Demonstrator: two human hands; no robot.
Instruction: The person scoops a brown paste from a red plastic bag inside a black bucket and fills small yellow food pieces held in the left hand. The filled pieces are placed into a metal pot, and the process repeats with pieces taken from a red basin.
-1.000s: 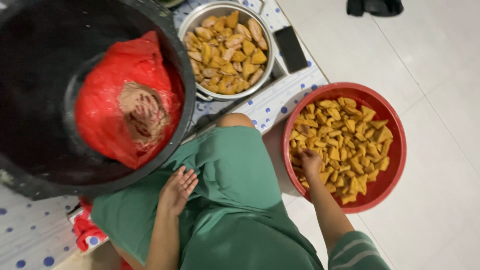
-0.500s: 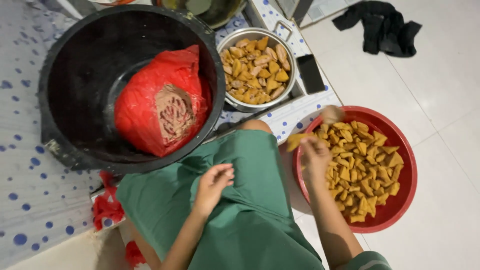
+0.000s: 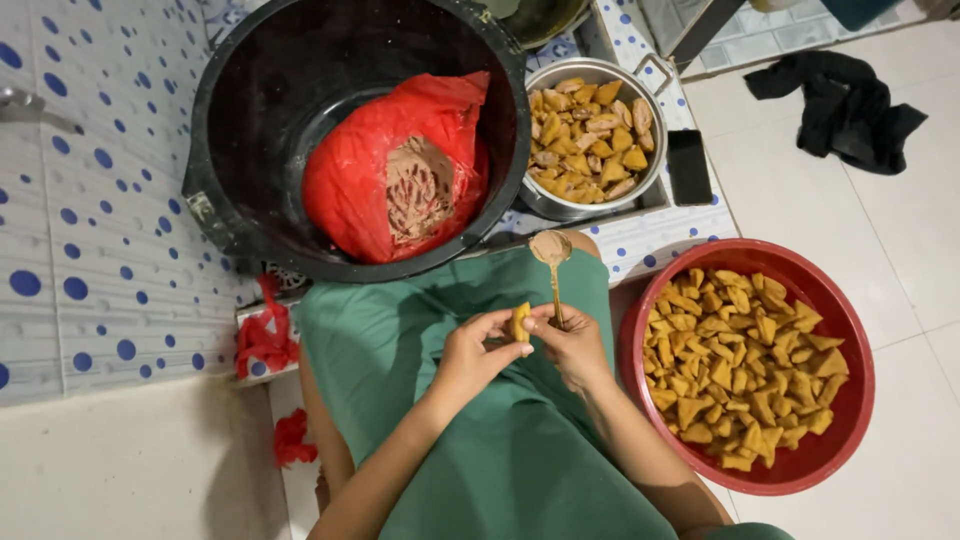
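My left hand point(image 3: 470, 352) and my right hand point(image 3: 572, 343) meet over my lap, which is covered in green cloth. Both pinch a small yellow fried piece point(image 3: 520, 321) between the fingertips. My right hand also grips a gold spoon point(image 3: 551, 262) whose bowl, loaded with brown paste, points away from me. A red basin point(image 3: 842, 330) full of the same yellow pieces sits on the floor by my right side. Ahead lies a big black tub point(image 3: 230, 150) holding a red plastic bag point(image 3: 350, 180) of brown paste.
A metal pot point(image 3: 646, 88) of filled fried pieces stands beyond my knees, with a black phone point(image 3: 689, 166) beside it. Dark cloth point(image 3: 840, 105) lies on the tiled floor at the far right. Red plastic scraps point(image 3: 262, 335) lie at my left. A dotted mat covers the left floor.
My right hand left the red basin with a yellow piece and came to my lap. My left hand rose off my thigh to pinch it too. A spoon now shows in my right hand.
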